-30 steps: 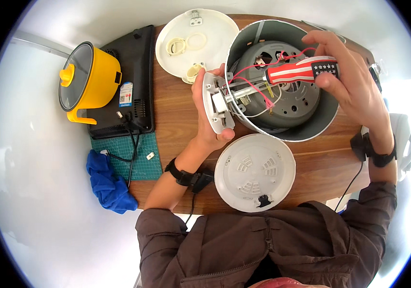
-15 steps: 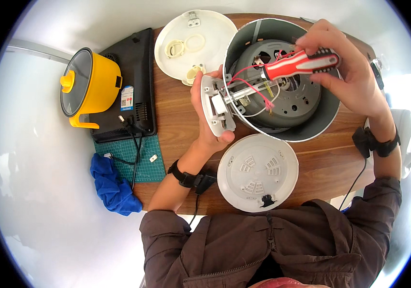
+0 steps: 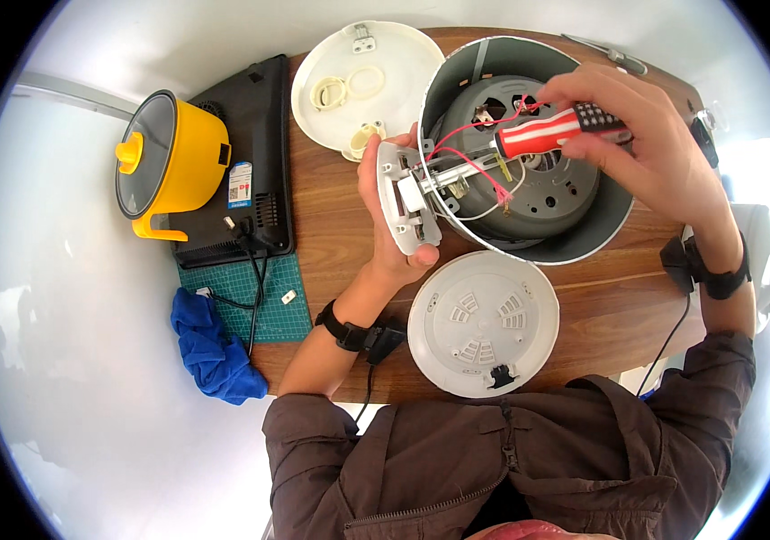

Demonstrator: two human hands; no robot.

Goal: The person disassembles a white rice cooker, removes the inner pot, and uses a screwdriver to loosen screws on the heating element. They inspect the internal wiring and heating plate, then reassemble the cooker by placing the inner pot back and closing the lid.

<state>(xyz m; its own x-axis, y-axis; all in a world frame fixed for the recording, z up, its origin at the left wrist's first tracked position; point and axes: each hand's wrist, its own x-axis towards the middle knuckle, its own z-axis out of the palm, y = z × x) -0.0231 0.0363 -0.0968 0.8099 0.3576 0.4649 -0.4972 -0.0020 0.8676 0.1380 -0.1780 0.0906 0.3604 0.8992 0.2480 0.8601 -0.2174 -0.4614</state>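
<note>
My left hand point(image 3: 387, 259) grips a white plastic panel point(image 3: 394, 200) at the side of an open rice cooker body point(image 3: 452, 85). A white bracket runs from the panel into the shell, beside pink and white wires point(image 3: 503, 193). In my right hand point(image 3: 655, 135) is a red, white and black screwdriver point(image 3: 533, 137), held over the body's inside with its shaft pointing left toward the bracket. The screwdriver's tip is too small to make out against the parts. Inside the shell sits a grey metal pot-shaped part point(image 3: 538, 202) with holes.
A round white vented base cover point(image 3: 484, 324) lies in front. At the back is a cream lid point(image 3: 322, 54) with rings on it. Left stand a yellow pot point(image 3: 182, 162), a black appliance point(image 3: 263, 117), a green mat point(image 3: 286, 319) and a blue cloth point(image 3: 214, 346). Pliers-like tool point(image 3: 623, 58) lies far right.
My right hand has shifted its hold on the screwdriver, with the fingers farther forward and the handle turned. The left hand and panel have stayed in place.
</note>
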